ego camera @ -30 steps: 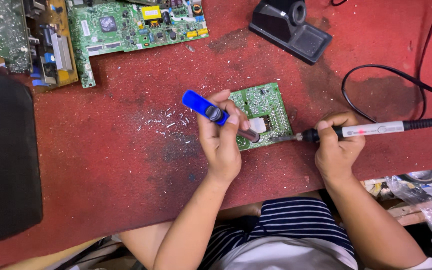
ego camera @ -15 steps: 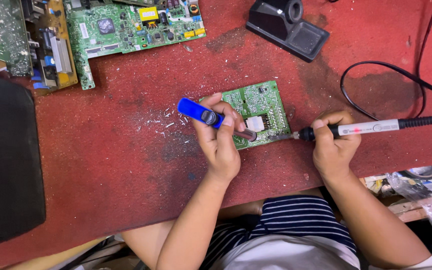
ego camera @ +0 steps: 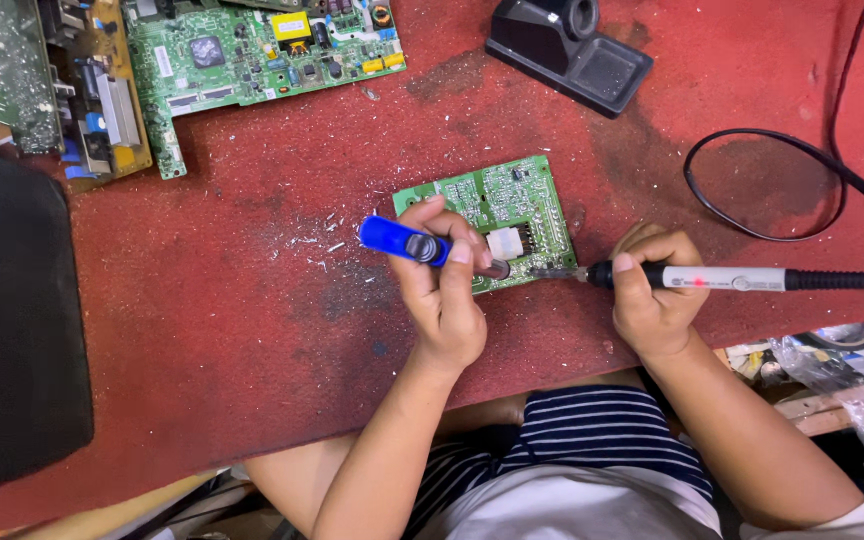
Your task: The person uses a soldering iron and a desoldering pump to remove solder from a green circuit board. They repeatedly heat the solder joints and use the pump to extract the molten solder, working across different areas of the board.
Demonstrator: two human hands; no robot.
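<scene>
A small green circuit board (ego camera: 497, 205) lies on the red table (ego camera: 232, 320) in front of me. My left hand (ego camera: 442, 290) grips a blue desoldering pump (ego camera: 402, 242), its tip down at the board's near edge by a white connector (ego camera: 505, 242). My right hand (ego camera: 652, 300) holds a soldering iron (ego camera: 722, 279) like a pen, a red light showing on its white handle. The iron's metal tip touches the board's near right edge, close to the pump's tip.
Larger green circuit boards (ego camera: 252, 50) lie at the far left. A black soldering iron stand (ego camera: 567, 55) sits at the back. The iron's black cord (ego camera: 782, 170) loops across the right. A black panel (ego camera: 7, 320) covers the left edge. Plastic clutter (ego camera: 852, 370) lies below the table's right.
Both hands and the two tools stay at the small board's near edge; my left hand has tilted the blue pump slightly. The camera view has shifted a little.
</scene>
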